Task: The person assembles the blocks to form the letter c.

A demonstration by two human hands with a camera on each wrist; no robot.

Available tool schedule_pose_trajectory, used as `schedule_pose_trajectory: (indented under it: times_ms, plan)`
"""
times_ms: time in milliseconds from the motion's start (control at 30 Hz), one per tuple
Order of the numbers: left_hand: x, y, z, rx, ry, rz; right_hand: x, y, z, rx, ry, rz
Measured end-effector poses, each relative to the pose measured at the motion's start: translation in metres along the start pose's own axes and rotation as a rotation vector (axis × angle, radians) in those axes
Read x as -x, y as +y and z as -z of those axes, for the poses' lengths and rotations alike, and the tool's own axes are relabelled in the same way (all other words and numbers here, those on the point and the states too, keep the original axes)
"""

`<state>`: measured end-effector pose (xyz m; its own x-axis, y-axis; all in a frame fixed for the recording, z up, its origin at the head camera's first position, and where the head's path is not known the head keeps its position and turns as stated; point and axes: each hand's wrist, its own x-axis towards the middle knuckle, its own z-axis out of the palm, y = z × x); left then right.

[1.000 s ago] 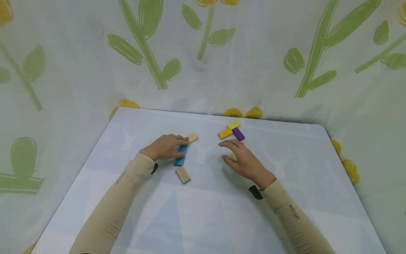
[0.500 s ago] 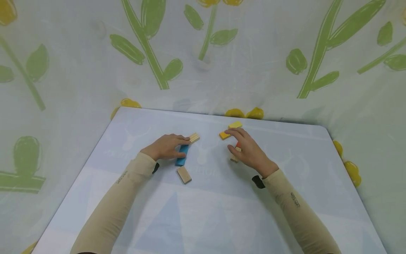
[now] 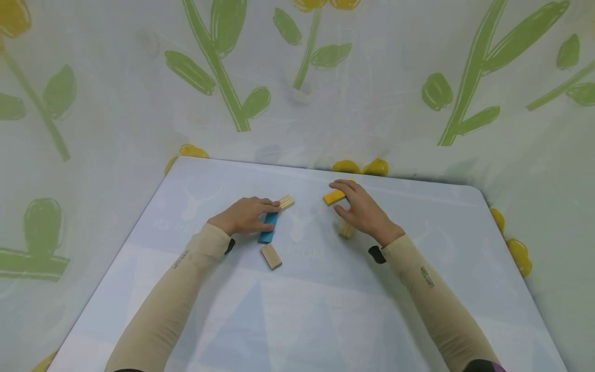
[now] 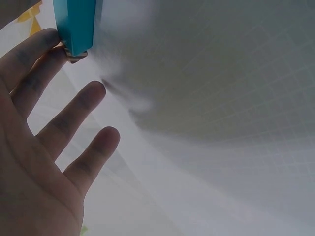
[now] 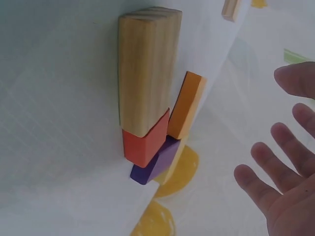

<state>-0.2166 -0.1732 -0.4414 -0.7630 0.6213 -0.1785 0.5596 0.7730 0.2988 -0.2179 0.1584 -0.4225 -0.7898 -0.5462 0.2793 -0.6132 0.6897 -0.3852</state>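
Note:
My left hand [image 3: 245, 214] rests at a blue block [image 3: 268, 236], thumb on it and the longer fingers by a striped wooden block [image 3: 287, 202]. In the left wrist view the fingers are spread, two fingertips [image 4: 49, 37] at the end of the blue block. My right hand [image 3: 364, 211] hovers with loose, parted fingers over a group of blocks. The right wrist view shows a wooden block [image 5: 145, 73], a red block [image 5: 147, 145], a purple block [image 5: 156, 161] and an orange block [image 5: 188, 103] close together. Nothing lies between that hand's fingers.
A plain wooden block [image 3: 271, 257] lies nearer the person, just below the blue one. A yellow block [image 5: 173, 164] shows behind the purple one. The pale table [image 3: 297, 310] ends at a flower-patterned curtain [image 3: 381, 103].
My right hand has moved forward over the block group and now hides the purple and red blocks from the head view. The left hand stays in place.

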Motion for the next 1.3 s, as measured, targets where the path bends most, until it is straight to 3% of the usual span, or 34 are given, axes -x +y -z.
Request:
schedule_pose_trajectory:
  times_ms: [433,733,1000,1300]
  plan:
    - [0.001,0.002,0.001,0.008,0.009,-0.002,-0.014,0.006,-0.006,-0.015,-0.048,-0.018]
    - [0.0,0.001,0.0,0.004,0.016,-0.022,-0.024,0.016,-0.007,0.037,-0.187,-0.055]
    - [0.002,0.003,0.003,0.007,0.005,-0.021,-0.033,0.029,-0.012,-0.006,-0.325,-0.199]
    - [0.001,0.001,0.0,0.004,0.005,-0.006,-0.04,0.03,-0.016,0.001,-0.379,-0.222]
